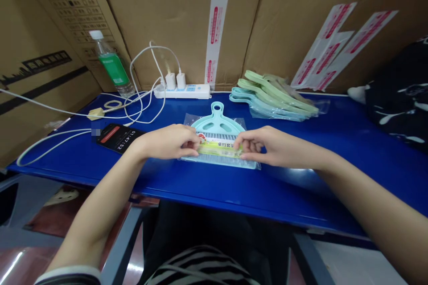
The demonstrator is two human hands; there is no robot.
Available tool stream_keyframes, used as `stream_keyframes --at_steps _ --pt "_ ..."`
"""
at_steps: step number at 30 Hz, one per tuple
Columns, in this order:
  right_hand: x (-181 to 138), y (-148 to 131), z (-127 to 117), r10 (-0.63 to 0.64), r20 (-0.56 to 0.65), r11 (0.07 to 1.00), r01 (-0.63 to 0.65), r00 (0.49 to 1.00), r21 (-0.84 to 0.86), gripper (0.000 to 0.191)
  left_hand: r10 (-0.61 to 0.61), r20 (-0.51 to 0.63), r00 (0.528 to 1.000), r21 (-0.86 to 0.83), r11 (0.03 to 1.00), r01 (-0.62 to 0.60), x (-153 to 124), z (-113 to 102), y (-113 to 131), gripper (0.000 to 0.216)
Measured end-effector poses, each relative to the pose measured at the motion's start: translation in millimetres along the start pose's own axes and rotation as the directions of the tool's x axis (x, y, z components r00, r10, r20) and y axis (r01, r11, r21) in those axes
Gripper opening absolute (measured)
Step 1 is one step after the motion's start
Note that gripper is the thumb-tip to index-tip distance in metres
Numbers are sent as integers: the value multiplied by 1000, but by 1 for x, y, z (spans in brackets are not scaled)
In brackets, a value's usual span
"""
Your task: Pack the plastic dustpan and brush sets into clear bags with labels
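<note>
A light-blue dustpan (218,118) lies flat on the blue table with its looped handle pointing away from me. Grey-blue brush bristles show inside it, and thin clear plastic film spreads around it. Across its middle is a yellow-green printed label (219,147), its lettering upside down to me. My left hand (179,141) pinches the label's left end between thumb and curled fingers. At the opposite end, my right hand (257,144) grips the label the same way. Whether the label is loose or stuck to the film, I cannot tell.
Several green and blue dustpans (277,98) in plastic lie at the back right. A phone (117,137) sits left of my hands, near white cables, a power strip (187,91) and a leaning bottle (113,67). Cardboard (180,13) walls the back; dark patterned fabric (397,93) is at right.
</note>
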State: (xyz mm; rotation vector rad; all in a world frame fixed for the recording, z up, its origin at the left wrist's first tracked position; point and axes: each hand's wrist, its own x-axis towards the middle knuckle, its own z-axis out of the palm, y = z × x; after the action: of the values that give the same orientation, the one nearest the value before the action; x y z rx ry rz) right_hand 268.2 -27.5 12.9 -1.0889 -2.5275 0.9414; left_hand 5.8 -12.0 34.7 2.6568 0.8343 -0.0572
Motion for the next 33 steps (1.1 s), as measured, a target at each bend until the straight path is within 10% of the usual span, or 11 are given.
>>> stream_keyframes --at_steps 15,33 --pt "3 4 11 26 -226 995 -46 974 -84 9 -110 -39 993 95 989 113 7 7 3 14" --pt "7 3 13 116 -214 979 -148 970 -142 10 -275 -113 955 136 948 289 12 16 7 16"
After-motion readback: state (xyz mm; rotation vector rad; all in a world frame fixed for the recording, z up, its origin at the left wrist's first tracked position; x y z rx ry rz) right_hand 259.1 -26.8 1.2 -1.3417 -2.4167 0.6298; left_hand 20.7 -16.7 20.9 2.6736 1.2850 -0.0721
